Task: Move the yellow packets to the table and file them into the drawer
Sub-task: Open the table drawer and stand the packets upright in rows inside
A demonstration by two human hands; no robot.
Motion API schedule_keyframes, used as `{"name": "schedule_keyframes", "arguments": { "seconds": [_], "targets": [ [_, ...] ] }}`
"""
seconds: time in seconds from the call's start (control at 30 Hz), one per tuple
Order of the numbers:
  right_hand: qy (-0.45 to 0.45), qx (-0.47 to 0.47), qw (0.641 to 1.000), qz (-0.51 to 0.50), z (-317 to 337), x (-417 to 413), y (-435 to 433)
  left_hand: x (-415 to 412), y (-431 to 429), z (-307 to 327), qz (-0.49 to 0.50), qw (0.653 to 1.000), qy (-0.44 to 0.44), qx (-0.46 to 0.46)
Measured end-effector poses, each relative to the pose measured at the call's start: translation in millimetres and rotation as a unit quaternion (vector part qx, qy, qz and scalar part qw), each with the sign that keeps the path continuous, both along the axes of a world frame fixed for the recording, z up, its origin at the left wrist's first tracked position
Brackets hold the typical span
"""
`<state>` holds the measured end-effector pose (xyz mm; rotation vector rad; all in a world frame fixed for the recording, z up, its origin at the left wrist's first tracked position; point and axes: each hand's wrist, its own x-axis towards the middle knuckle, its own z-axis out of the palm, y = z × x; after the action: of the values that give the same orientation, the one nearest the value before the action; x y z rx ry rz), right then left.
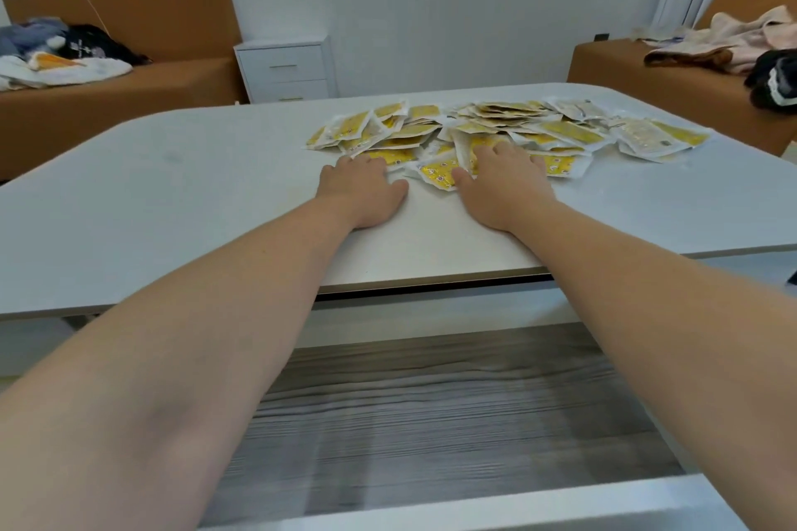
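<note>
Table (172,194): left hand (360,196), right hand (502,185) touch yellow packets (565,131)

Head view, forward-down over table (172,194)

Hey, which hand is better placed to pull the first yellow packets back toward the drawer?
Probably right. The right hand lies flat on the heap of yellow-and-white plastic packets, fingers over several. The left hand rests mostly on the bare white table, only fingertips at the heap's edge.
</note>
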<state>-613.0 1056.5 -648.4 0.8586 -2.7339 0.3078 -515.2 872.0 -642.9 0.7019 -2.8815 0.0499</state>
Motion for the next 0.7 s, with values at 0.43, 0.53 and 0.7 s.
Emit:
{"name": "schedule_keyframes", "arguments": {
  "seconds": [0.43, 0.53, 0.7],
  "targets": [
    [0.002, -0.012, 0.997, -0.079, 4.2, 16.3, 7.1, 40.2, 16.5, -3.5, 0.028, 0.992, 0.124, 0.002],
    [-0.042, 0.015, 0.995, -0.091, 5.5, 19.1, 9.5, 44.0, 18.9, -0.1, 0.063, 0.99, 0.099, 0.082],
    [-0.051, -0.014, 0.996, -0.074, 8.2, 21.6, 12.1, 51.2, 23.5, 4.0, 0.084, 0.99, 0.072, 0.092]
  ]
}}
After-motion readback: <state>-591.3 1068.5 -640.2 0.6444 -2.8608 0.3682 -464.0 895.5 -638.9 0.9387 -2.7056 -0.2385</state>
